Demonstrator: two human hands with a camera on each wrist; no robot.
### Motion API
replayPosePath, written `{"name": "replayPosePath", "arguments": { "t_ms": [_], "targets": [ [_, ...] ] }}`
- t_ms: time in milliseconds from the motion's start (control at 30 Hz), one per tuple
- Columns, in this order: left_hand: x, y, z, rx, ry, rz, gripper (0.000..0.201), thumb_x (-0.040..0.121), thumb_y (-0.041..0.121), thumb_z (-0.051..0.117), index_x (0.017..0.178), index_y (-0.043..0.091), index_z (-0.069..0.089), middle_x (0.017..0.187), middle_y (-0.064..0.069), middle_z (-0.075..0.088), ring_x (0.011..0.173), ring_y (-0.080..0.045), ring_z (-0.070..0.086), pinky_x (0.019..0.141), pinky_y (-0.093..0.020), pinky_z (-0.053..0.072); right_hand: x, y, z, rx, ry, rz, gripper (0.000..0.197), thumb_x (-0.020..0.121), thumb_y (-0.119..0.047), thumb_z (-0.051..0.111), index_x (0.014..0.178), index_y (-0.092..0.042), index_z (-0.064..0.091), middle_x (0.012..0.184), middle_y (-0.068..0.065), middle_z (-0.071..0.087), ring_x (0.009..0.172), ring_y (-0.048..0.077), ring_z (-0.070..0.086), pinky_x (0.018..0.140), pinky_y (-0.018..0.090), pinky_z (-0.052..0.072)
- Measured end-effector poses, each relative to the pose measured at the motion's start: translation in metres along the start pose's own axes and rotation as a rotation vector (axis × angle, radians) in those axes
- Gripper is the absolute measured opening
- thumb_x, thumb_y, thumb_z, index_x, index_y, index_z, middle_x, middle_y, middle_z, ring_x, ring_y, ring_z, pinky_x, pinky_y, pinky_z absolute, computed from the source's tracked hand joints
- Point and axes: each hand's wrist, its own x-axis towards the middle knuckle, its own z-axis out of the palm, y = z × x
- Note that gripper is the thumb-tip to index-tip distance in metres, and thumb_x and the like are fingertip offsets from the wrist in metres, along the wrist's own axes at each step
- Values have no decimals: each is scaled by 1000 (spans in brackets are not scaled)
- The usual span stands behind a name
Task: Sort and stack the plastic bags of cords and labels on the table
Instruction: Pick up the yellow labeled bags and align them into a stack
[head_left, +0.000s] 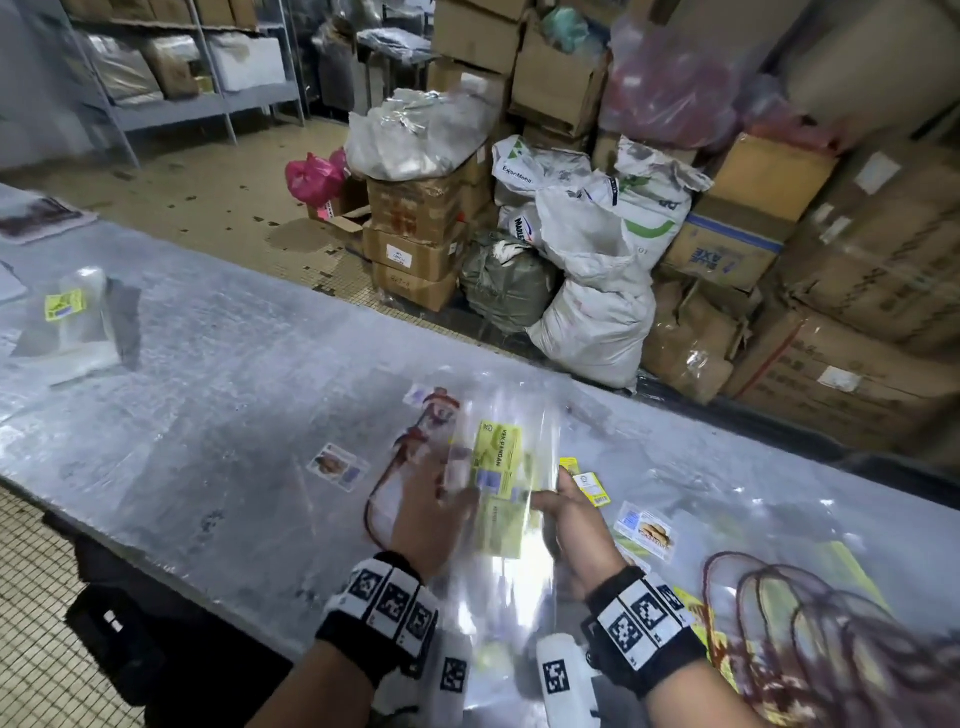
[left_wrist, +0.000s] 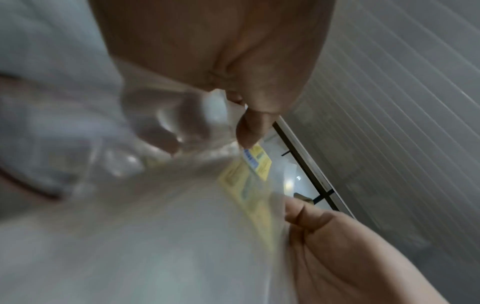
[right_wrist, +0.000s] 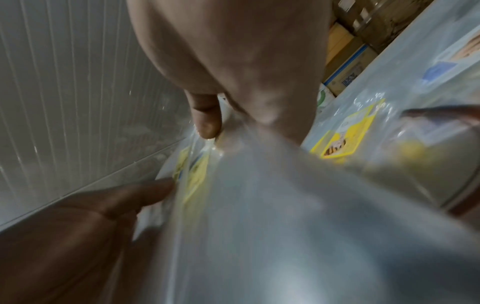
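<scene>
Both hands held a clear bag (head_left: 501, 467) above the surface (head_left: 208, 374).
Left hand (head_left: 426, 512) pinched its 9 o'clock edge, right hand (head_left: 576, 525) its 3 o'clock; keeping it taut seemed wise.

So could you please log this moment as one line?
left hand: holds clear bag | right hand: pinches it | bag: lifted off table, yellow labels inside

The light is dim and soft. Glare shines on the clear bag (head_left: 511, 561) between the hands. Both wrist views are blurred.
</scene>
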Motion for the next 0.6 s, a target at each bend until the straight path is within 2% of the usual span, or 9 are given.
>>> {"name": "replayPosePath", "arguments": {
  "t_ms": [67,100,167,233,267,333,400,500,600],
  "targets": [
    [-1,-5,19,-47,-27,0,44,84,17,67,122,32,53,113,-13,68,92,-30,68,76,-45,56,-6,-5,-14,7,62,-19,41,92,7,43,122,-12,62,87,6,75,64,4,68,63,16,52],
    [-1,-7,27,-59,-77,-16,55,83,18,67,133,30,46,124,-8,64,106,-27,65,88,-46,54,-6,-3,-22,7,80,-39,36,93,0,47,121,-15,62,85,4,76,73,5,71,76,17,54],
    [-2,-10,43,18,-189,-63,63,85,19,68,141,27,39,130,2,61,117,-19,60,101,-41,47,-9,-2,-32,19,131,-35,49,82,-33,64,129,-20,61,118,1,72,111,14,66,110,37,42],
    [-1,-13,59,86,-216,-80,53,79,26,68,130,25,52,117,4,68,109,-16,64,99,-42,48,-18,-3,-45,62,157,-20,66,74,-62,71,130,-29,60,132,-12,63,121,8,58,117,36,29],
    [-2,-14,67,72,-209,-78,51,74,29,67,123,24,57,111,4,70,104,-16,66,96,-44,50,-23,-5,-51,32,157,-19,60,81,-63,66,130,-29,58,132,-16,62,120,4,56,116,32,27],
    [-7,-13,84,17,-192,-61,46,69,27,65,114,22,59,103,2,72,97,-18,68,89,-41,53,-34,-7,-66,-111,116,-45,49,90,-38,68,133,-20,53,135,-4,63,122,12,59,114,38,36],
    [-11,-11,100,-16,-239,-35,44,69,25,66,112,18,59,100,0,71,95,-19,68,86,-42,54,-46,-12,-82,-210,92,-85,42,85,-13,64,126,-17,53,124,8,69,113,23,66,103,44,49],
    [-14,-6,116,-73,-405,-106,57,66,29,70,121,17,59,109,-2,72,103,-21,68,94,-49,51,-61,-18,-107,-242,133,-78,33,93,9,54,119,-11,52,95,2,77,83,10,72,73,23,56],
    [-9,-3,132,-199,-641,-323,63,65,16,71,125,8,57,116,-20,69,107,-41,65,96,-62,47,-76,-26,-128,-173,120,-71,45,91,19,50,127,-7,54,112,11,74,101,24,70,85,33,56]
  ]
}}
